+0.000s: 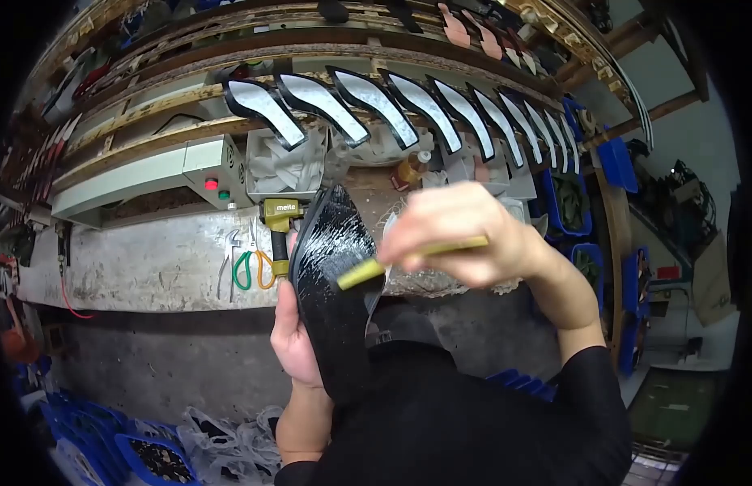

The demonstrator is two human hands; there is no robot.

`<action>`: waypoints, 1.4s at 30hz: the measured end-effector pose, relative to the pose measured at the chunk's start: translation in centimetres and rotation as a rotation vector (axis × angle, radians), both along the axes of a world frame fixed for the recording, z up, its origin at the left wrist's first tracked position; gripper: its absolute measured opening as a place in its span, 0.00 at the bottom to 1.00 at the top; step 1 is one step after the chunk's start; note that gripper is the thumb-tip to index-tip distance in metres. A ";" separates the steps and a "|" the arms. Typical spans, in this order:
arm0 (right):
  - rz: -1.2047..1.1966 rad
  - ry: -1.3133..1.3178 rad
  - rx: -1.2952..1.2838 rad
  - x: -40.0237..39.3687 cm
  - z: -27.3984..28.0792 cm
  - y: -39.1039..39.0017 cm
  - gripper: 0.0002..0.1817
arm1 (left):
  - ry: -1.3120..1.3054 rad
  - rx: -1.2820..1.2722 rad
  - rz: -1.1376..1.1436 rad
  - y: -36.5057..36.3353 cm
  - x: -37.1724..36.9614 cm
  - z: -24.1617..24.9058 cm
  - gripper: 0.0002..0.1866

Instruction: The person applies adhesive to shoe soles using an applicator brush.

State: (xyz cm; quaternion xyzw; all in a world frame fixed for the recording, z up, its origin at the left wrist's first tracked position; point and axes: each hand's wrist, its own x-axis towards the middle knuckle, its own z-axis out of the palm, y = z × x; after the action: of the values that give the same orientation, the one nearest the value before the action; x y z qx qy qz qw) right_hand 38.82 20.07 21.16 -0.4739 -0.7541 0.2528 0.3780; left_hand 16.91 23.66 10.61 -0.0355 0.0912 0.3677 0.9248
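Note:
My left hand (295, 348) holds a long black pointed shoe insole (335, 324) from below and along its left edge, toe end up. Wet, shiny white streaks cover the insole's upper part. Closed around a yellow-handled brush (358, 275), my right hand (465, 231) is over the insole's right side. The brush head rests at or just above the streaked surface; its bristles are hard to make out. Behind the insole, on the bench, stands a yellow and black meite tool (280, 215). Scissors with green and orange handles (243, 270) lie left of it.
Several black insoles with white faces (267, 105) lean along the wooden rack. Below them are a box of white pieces (285, 166) and a bottle (412, 168). A machine with red and green buttons (149, 178) stands left. Blue baskets (570, 202) line the right; more sit lower left.

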 end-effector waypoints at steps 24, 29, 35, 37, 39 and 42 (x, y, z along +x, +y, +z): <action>-0.050 0.184 -0.193 0.5 -5.2 1.9 0.11 | 0.121 -0.135 -0.001 -0.8 0.1 -4.8 0.34; 0.179 0.181 -0.290 -1.1 -7.4 0.7 0.08 | 0.073 -0.118 0.026 0.1 -0.5 -8.3 0.33; -0.266 0.960 -0.631 3.3 -13.8 -4.7 0.13 | 0.336 0.055 0.086 2.3 -2.6 -10.3 0.31; -0.754 1.018 -0.657 2.5 -20.9 -4.5 0.15 | 0.377 0.020 0.056 2.8 -4.8 -12.7 0.32; -1.010 0.875 -0.716 0.4 -26.6 -4.6 0.16 | 0.382 -0.020 0.139 2.9 -5.6 -13.1 0.34; -1.132 0.853 -0.701 -2.3 -33.8 -3.2 0.15 | 0.413 -0.045 0.234 2.3 -6.1 -13.7 0.36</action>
State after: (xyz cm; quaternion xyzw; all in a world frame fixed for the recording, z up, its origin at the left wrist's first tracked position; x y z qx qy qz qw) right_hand 36.56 16.88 -12.60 -0.7392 -0.0645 0.4048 0.5344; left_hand 10.77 25.94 -3.12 0.0094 0.2817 0.4696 0.8367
